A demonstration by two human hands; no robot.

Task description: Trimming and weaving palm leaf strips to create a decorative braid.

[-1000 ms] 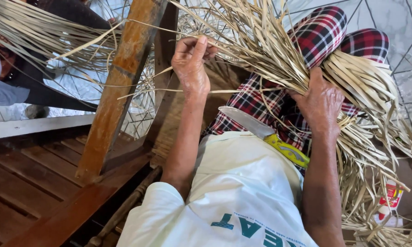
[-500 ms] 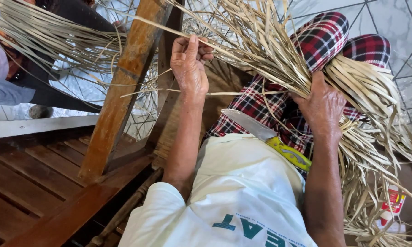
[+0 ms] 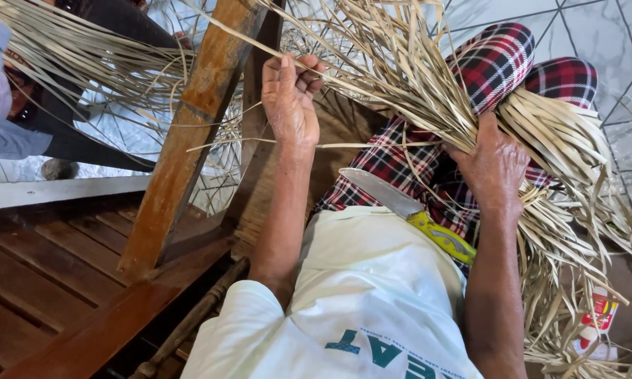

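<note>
A big bundle of dried pale leaf strips (image 3: 428,91) lies across my lap, over red plaid trousers (image 3: 495,63). My right hand (image 3: 495,165) clamps the bundle where the strips bunch together. My left hand (image 3: 290,95) is raised beside a slanted wooden post (image 3: 189,133) and pinches one long thin strip (image 3: 351,84) that runs up and to the left from the bundle. A knife with a steel blade (image 3: 380,191) and a yellow handle (image 3: 446,238) rests on my lap against my white shirt.
A wooden slatted bench (image 3: 49,274) fills the lower left. More strips (image 3: 70,56) fan across the top left, near another person's sleeve (image 3: 0,133). A small red and white bottle (image 3: 597,316) stands at the lower right among loose strips. Tiled floor (image 3: 597,28) shows at top right.
My left hand has curled tighter and drawn the single strip up and leftwards, away from the bundle. My right hand stays clamped on the bundle.
</note>
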